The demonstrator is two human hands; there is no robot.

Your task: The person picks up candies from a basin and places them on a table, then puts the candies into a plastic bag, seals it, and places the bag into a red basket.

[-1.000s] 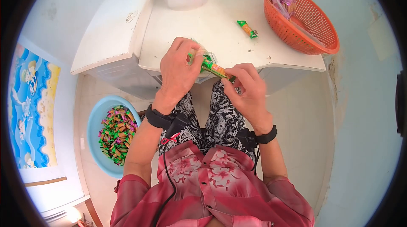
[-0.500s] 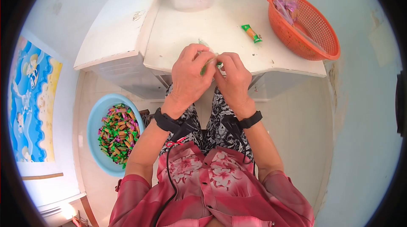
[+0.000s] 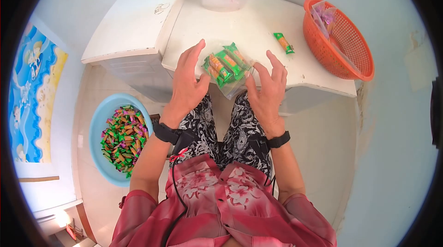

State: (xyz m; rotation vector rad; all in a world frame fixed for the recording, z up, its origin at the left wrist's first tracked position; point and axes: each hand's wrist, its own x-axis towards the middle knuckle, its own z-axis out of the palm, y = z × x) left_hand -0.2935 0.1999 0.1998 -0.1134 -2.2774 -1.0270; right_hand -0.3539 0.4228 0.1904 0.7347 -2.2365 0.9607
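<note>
A clear plastic bag (image 3: 229,91) of several green-wrapped snacks (image 3: 224,64) lies at the front edge of the white table, its near end overhanging. On its left side is my left hand (image 3: 188,83), open, fingers stretched forward and thumb close to the bag. My right hand (image 3: 269,87) is at the bag's right edge, fingers spread, with the thumb and forefinger tips apart beside the plastic. A single green-wrapped snack (image 3: 284,43) lies on the table beyond my right hand.
An orange basket (image 3: 339,39) holding bags with purple wrappers stands at the table's right. A clear plastic tub (image 3: 224,0) of clear bags is at the back. On the floor at left sits a blue basin (image 3: 98,147) full of green- and purple-wrapped snacks. The white table's (image 3: 184,30) front edge lies before my knees.
My hands were together over the table edge, fingers closed on green wrapping and clear plastic. They have moved apart and opened, and the filled bag now shows between them. The view has shifted slightly.
</note>
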